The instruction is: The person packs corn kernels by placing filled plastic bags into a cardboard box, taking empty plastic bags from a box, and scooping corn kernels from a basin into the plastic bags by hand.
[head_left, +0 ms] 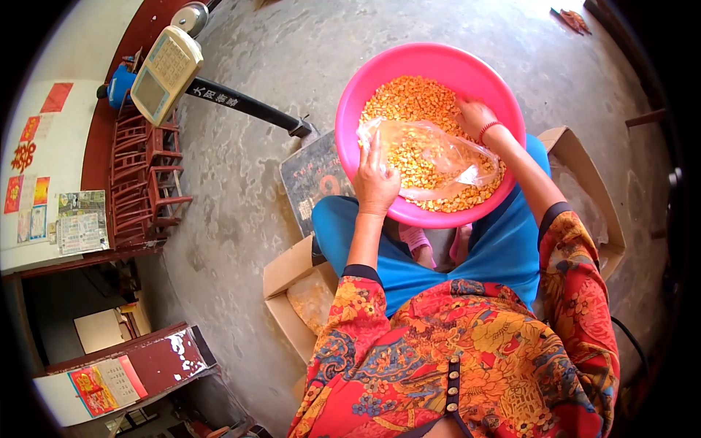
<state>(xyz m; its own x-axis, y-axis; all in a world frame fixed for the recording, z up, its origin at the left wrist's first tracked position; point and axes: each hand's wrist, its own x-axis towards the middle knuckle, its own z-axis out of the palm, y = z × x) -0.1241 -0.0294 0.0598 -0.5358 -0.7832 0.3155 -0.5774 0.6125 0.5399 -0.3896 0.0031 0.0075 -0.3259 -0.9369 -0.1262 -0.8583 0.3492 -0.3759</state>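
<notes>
A pink basin (431, 52) holds many loose orange-yellow corn kernels (409, 95) and rests over the person's lap. A clear plastic bag (438, 150) lies across the kernels inside it, with corn showing through. At the basin's left rim, my left hand (376, 181) grips the edge of the bag, its fingers pointing away. My right hand (476, 118), with a red bracelet at the wrist, reaches over the right side into the kernels. Its fingers are curled down among the corn and their tips are hidden.
A platform scale (310, 175) with a display (166, 73) on a black post stands left of the basin. An open cardboard box (288, 266) with bagged corn is by the left leg. Another box (591, 175) stands at the right. Wooden chairs (139, 175) line the wall.
</notes>
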